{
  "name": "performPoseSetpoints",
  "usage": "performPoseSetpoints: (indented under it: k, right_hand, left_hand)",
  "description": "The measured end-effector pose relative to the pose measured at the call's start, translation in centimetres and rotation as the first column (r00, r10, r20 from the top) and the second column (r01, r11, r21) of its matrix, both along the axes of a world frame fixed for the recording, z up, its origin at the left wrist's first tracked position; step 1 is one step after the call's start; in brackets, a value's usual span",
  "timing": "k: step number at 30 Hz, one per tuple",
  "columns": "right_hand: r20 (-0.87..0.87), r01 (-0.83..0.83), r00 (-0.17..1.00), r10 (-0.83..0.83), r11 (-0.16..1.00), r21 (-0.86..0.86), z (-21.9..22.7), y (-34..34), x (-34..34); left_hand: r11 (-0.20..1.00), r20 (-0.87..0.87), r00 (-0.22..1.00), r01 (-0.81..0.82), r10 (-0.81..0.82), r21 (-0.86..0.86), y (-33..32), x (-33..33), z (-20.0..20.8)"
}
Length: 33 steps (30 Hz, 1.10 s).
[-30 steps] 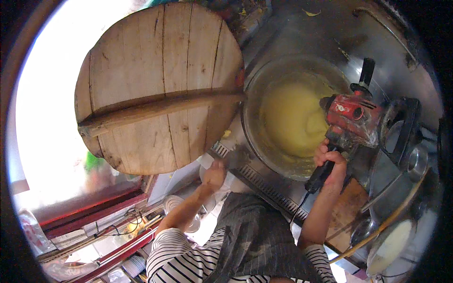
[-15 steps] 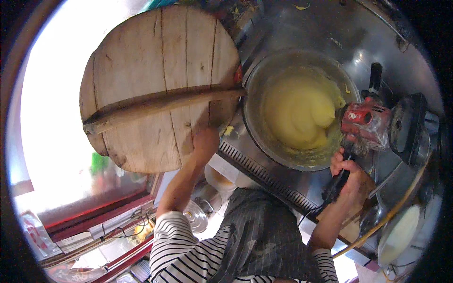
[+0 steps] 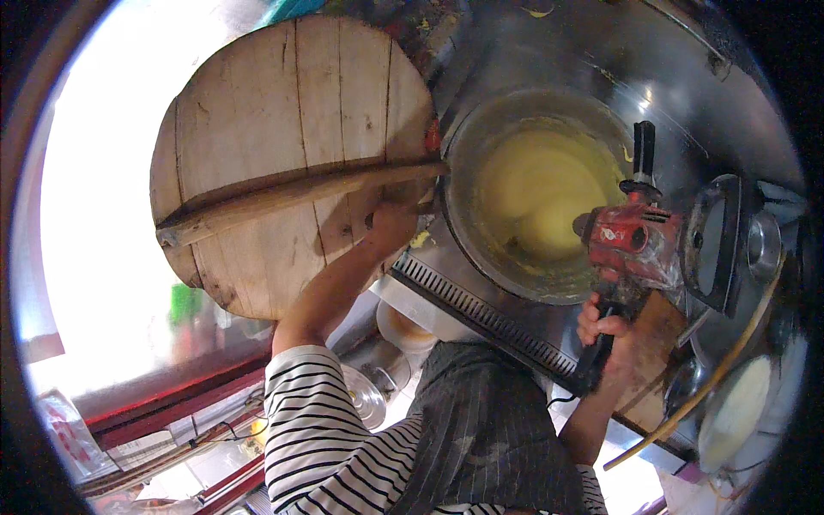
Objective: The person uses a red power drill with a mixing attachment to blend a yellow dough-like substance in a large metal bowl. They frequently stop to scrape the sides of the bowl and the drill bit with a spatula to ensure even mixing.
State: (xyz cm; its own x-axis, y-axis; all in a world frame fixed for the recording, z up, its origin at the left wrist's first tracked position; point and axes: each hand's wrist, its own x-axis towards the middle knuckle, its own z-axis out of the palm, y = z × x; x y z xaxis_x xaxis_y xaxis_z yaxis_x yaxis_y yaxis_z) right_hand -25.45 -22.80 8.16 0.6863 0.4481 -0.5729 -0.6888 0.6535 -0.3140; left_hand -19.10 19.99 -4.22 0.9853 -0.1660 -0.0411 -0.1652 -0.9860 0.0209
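Observation:
My right hand [image 3: 602, 330] is wrapped round the black rear handle of a red handheld electric mixer [image 3: 631, 240]. The mixer's front end reaches over the rim of a large round metal pot [image 3: 468, 236], and its working end is hidden in the batter. Smooth yellow batter [image 3: 536, 184] fills the pot's lower part. Beside the pot, my left hand [image 3: 395, 226] is closed next to the pot's left rim, in front of a round wooden lid [image 3: 249, 112] with a wooden bar handle. Its fingertips are partly hidden, so what they grip I cannot make out.
A metal counter [image 3: 618, 60] with a slotted front strip [image 3: 481, 322] carries the pot. At right lie a ladle [image 3: 762, 245], a long thin stick [image 3: 687, 412] and a whitish oval thing [image 3: 734, 412]. A red-framed ledge [image 3: 172, 403] runs along the lower left.
The mixer and my right hand have shifted left, the mixer's body swinging further over the pot. My left hand has moved up and right, nearer the pot rim. The batter's swirl looks flatter.

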Motion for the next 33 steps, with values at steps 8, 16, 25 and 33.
performPoseSetpoints:
  k: [8, 16, 25, 33]
  right_hand:
    - [-0.006, 0.036, 0.999, -0.035, 0.998, 0.059, -1.2, 1.6, 1.7]
    - [0.11, -0.016, 0.994, 0.014, 1.0, 0.016, -2.6, 2.4, 5.9]
    - [0.174, 0.068, 0.984, -0.042, 0.987, -0.144, -2.7, -0.4, 8.0]
    - [0.144, 0.086, 0.987, -0.069, 0.99, -0.115, -1.9, -4.5, 5.5]
  left_hand:
    - [0.984, -0.601, 0.798, -0.071, -0.042, -0.164, 0.1, 1.4, 7.7]
    - [0.997, -0.187, 0.981, -0.061, 0.052, -0.042, 1.5, -1.7, 10.1]
    - [0.782, -0.278, 0.947, -0.293, 0.159, -0.551, -5.0, -1.6, 13.6]
    - [0.992, -0.095, 0.988, -0.115, 0.12, 0.06, -10.3, 4.7, 3.9]
